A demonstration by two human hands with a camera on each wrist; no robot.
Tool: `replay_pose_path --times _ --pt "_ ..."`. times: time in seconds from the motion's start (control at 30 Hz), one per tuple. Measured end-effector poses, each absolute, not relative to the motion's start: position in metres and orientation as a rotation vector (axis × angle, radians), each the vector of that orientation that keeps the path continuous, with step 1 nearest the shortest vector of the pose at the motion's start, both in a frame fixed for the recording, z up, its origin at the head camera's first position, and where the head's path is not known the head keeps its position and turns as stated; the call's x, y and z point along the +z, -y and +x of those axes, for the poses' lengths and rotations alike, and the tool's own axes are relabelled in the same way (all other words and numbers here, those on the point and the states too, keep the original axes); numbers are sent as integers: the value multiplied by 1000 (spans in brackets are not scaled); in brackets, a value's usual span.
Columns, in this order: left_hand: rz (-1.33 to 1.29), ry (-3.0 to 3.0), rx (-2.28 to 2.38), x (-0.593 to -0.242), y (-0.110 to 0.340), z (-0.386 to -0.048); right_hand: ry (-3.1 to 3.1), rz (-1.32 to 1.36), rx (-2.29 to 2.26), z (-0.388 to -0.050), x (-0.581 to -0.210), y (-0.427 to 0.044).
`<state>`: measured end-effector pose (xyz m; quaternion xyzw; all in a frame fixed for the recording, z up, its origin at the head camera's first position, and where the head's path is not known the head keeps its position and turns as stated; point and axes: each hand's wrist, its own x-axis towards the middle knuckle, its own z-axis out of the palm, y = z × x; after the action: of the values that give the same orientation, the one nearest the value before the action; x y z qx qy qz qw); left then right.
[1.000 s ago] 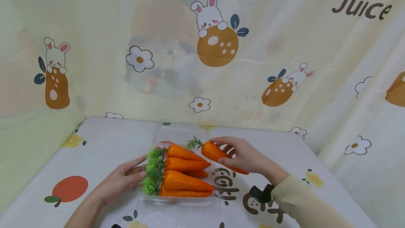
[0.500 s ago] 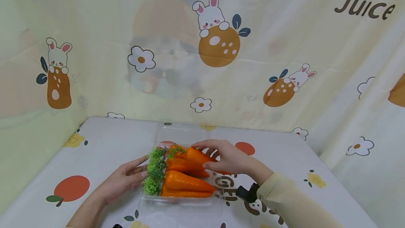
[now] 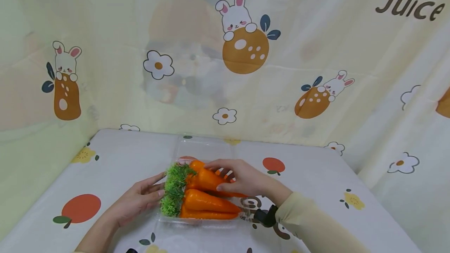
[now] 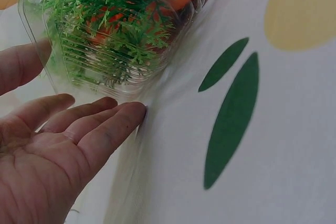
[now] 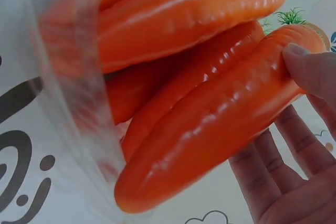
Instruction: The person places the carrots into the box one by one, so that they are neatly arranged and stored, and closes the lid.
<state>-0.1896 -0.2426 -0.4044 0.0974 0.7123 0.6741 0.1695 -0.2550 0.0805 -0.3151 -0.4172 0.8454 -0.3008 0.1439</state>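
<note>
A clear plastic box [image 3: 197, 221] holds several orange carrots [image 3: 212, 201] with green tops [image 3: 173, 190] along its left end. My right hand [image 3: 242, 177] holds one carrot [image 5: 210, 124] over the box. In the right wrist view its thumb lies on the thick end, with the other fingers on the far side. The tip of this carrot sticks out past the box's right wall, tilted across the others. My left hand [image 3: 138, 200] is at the box's left wall, thumb apart and fingers fairly straight. Its fingertips are close against the plastic in the left wrist view.
The box's transparent lid [image 3: 207, 149] lies folded back behind it. A white printed cloth [image 3: 309, 190] covers the table. Pale curtains [image 3: 190, 100] with rabbit prints stand at the back and sides. A dark wrist strap [image 3: 266, 216] sits at the right sleeve.
My right hand has brought the carrot leftward and down from beside the box to over the other carrots. The left hand has stayed at the box's left wall.
</note>
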Motion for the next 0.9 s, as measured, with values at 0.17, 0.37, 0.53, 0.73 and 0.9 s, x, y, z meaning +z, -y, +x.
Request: replay_pose_path --times 0.17,0.37,0.53,0.73,0.9 --pt "273 -2018 1920 -406 242 -190 -2436 -1150 -850 -254 -316 -77" --pt "286 -2020 1916 -406 243 -191 -2439 -1138 -846 -253 -318 -73" --pt "293 -2024 1919 -406 243 -191 -2419 -1130 -869 -252 -319 -69" --pt "274 -2024 1917 -407 243 -191 -2410 -1110 -871 -251 -320 -67" --pt "285 -2022 1925 -408 243 -191 -2415 -1109 -866 -251 -320 -66"
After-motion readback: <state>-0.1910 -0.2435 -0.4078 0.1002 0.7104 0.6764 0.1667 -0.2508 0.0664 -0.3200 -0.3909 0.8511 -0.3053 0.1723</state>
